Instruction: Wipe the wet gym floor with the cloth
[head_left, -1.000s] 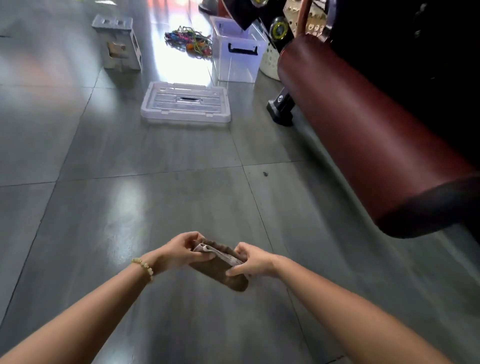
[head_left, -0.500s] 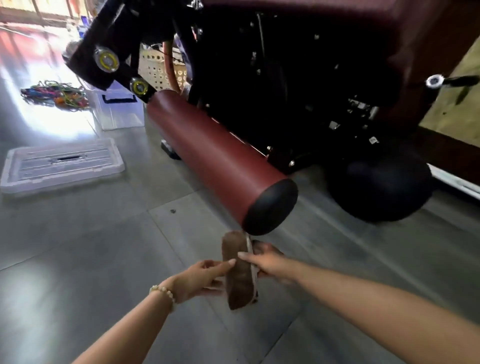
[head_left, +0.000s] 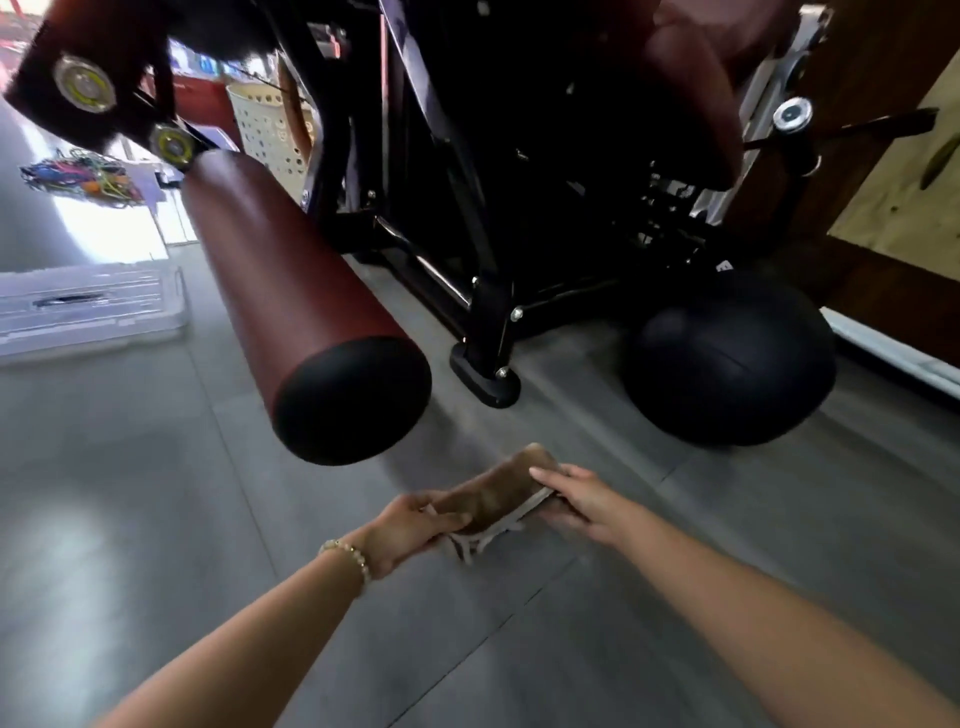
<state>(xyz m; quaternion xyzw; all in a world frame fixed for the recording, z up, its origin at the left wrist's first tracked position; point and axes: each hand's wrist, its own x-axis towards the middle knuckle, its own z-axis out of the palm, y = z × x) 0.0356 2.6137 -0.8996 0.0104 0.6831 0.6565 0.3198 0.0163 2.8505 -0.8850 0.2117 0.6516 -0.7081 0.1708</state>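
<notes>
Head view: 1 folded brown cloth (head_left: 496, 493), held between 2 hands above the grey tiled floor (head_left: 156, 519), not yet down on it.
Location: just in front of the black end of the maroon roller pad (head_left: 311, 312), near the black medicine ball (head_left: 727, 364).
Left hand (head_left: 410, 530): thumb over the near end, fingers curled beneath, pinching the cloth.
Right hand (head_left: 576, 499): 1 finger straight along the far edge, the rest apparently beneath, pinching it; thumb hidden.
Handling (judged): light, soft and limp. It sags unless held at both ends, is not fragile, and has a frayed pale hem dangling.
Grip advice (judged): flatten a palm on the folded middle to wipe.
Change since 0.5 s ago: the cloth stood on end and now slants nearly level. The left hand only touched it and now pinches it.
</notes>
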